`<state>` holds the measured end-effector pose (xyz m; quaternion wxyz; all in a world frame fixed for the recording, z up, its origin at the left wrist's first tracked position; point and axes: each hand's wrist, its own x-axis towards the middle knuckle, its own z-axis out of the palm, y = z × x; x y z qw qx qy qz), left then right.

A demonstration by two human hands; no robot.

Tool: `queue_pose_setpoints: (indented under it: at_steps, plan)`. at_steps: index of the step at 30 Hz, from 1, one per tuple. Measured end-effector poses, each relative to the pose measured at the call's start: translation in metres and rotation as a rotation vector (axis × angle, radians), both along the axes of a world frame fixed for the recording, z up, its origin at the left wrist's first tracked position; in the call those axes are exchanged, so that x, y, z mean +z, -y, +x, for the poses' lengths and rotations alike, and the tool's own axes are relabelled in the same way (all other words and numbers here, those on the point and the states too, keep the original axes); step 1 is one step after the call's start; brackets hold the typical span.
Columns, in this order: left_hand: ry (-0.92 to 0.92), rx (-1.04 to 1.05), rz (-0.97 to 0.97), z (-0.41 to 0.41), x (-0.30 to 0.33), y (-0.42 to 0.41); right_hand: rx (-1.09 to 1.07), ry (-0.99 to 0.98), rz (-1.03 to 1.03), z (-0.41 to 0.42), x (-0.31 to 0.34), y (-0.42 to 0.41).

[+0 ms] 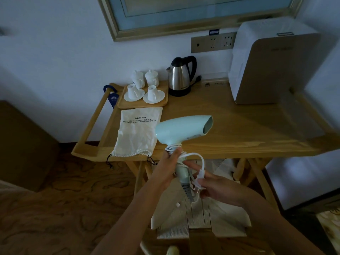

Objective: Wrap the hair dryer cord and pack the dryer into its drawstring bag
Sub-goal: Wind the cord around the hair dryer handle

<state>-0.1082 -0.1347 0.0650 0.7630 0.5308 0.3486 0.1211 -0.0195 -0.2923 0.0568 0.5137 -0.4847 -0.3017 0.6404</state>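
Wooden table [230,115] runs along the wall. At its left end a blue door tag [112,99] hangs on the side rail. Next to it, a wooden tray [120,103] holds white cups on saucers [144,89]. Just in front of the tray a cream drawstring bag [137,131] lies flat on the table, mouth toward the near edge, its dark strings hanging over the edge.

Right of the bag, the person's left hand [170,159] grips the handle of a pale blue hair dryer [184,128], fingers curled round the handle and over the white cord [199,156] coiled there. The dryer is held in the air over the table's front edge, nozzle pointing right, handle down. One loop of cord arcs out to the right hand [217,184], where it crosses an extended finger; the plug sits against the palm, the other fingers loosely bent round it, exact hold hard to tell.

Behind, a steel kettle [181,76] stands on its base. Farther right, a white box-shaped appliance [266,61] stands at the table's back right. A woven seat [200,218] is below the hands.
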Motion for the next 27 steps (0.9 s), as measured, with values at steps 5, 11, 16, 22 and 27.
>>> queue_pose_setpoints:
  at_steps: [5, 11, 16, 22, 27]
  plan:
    - [0.04, -0.106, -0.099, -0.006, 0.0, 0.0, 0.061, 0.052, 0.049, 0.003, 0.001, 0.006]
    - [0.051, -0.157, -0.156, -0.01, -0.001, -0.002, -0.073, -0.14, 0.09, -0.001, -0.005, 0.002]
    - [0.059, -0.115, -0.277, -0.01, -0.002, -0.008, -0.098, -0.238, 0.14, -0.008, -0.004, -0.002]
    - [0.048, -0.188, -0.284, -0.01, -0.001, -0.009, -0.178, 0.102, 0.119, -0.011, -0.003, -0.004]
    - [0.062, -0.039, -0.324, -0.009, -0.008, -0.003, -0.158, 0.382, 0.061, 0.004, 0.001, -0.001]
